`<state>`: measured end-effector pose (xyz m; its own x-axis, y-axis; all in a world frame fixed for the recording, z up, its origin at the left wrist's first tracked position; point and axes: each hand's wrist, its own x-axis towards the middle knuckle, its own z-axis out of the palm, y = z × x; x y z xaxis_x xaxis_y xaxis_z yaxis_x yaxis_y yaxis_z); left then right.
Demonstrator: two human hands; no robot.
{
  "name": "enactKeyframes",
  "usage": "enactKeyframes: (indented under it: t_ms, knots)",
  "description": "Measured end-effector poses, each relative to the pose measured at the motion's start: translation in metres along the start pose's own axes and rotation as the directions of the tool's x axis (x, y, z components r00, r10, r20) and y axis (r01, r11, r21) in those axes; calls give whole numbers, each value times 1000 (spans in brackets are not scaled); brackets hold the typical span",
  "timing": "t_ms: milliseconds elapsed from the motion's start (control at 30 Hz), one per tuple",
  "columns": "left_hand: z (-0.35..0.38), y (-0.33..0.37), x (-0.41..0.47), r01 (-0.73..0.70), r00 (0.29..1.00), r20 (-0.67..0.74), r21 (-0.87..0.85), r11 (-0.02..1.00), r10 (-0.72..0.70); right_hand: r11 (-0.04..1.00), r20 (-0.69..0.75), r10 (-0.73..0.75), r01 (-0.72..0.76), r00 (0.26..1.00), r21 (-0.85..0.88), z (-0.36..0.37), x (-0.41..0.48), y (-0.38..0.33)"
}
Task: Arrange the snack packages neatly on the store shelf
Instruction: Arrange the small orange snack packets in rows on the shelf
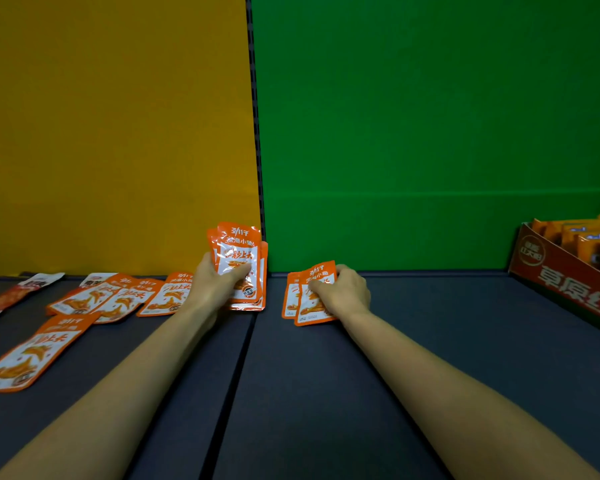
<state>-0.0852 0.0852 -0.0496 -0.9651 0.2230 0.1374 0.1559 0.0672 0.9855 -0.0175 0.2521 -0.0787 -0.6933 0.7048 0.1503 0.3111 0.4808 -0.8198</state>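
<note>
A flat orange-and-white foil snack packet (32, 351) lies nearest, alone at the left front of the dark grey shelf board (326, 393). Behind it, three more of the same packets (118, 296) lie overlapping in a loose row. The left hand (215, 282) is closed around an upright stack of packets (243, 265), at least three, standing at the seam between the orange back panel (111, 133) and the green back panel (430, 133). The right hand (343, 292) is curled over two packets (309, 296) leaning just right of that seam. Two differently printed packets (21, 289) lie at the far left edge. One red cardboard display box (568, 282) sits at the right edge. Between it and the right hand the shelf is bare.
</note>
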Motion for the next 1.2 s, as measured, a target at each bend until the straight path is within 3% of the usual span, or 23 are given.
enactKeyframes:
  t_ms: [133, 233, 400, 533, 800, 867, 933, 1000, 1067, 1200]
  knots:
    - [0, 0, 0, 7, 1000, 1, 1, 1000, -7, 960, -20, 27, -21, 999, 279, -16, 9, 2]
    - [0, -2, -1, 10, 1000, 20, -24, 1000, -9, 956, -92, 53, -24, 994, 292, -40, 20, 14]
    - [4, -1, -3, 13, 997, 76, -55, 998, -9, 993, -90, 114, -110, 989, 46, -61, 27, 36]
    - [7, 0, -7, 16, 993, 121, -73, 997, -7, 976, -57, 55, -66, 997, -209, -51, 25, 34]
    - [13, 2, -17, 37, 981, 191, -93, 995, -19, 911, -87, -4, -32, 996, -410, -39, 21, 27]
    - [14, 3, -20, 51, 979, 204, -104, 993, -29, 899, -139, -77, 9, 987, -438, -42, 14, 22]
    - [16, 5, -25, 67, 976, 215, -124, 990, -39, 929, -136, -202, 145, 970, -341, -45, 7, 13]
    - [18, 7, -28, 79, 974, 225, -162, 984, -41, 956, -35, -282, 278, 959, -89, -46, -3, 0]
    - [19, 9, -32, 82, 971, 237, -199, 977, -33, 951, 85, -306, 300, 948, 77, -46, -16, -14]
    - [20, 10, -37, 72, 957, 290, -193, 979, -13, 945, 182, -327, 314, 927, 94, -41, -33, -25]
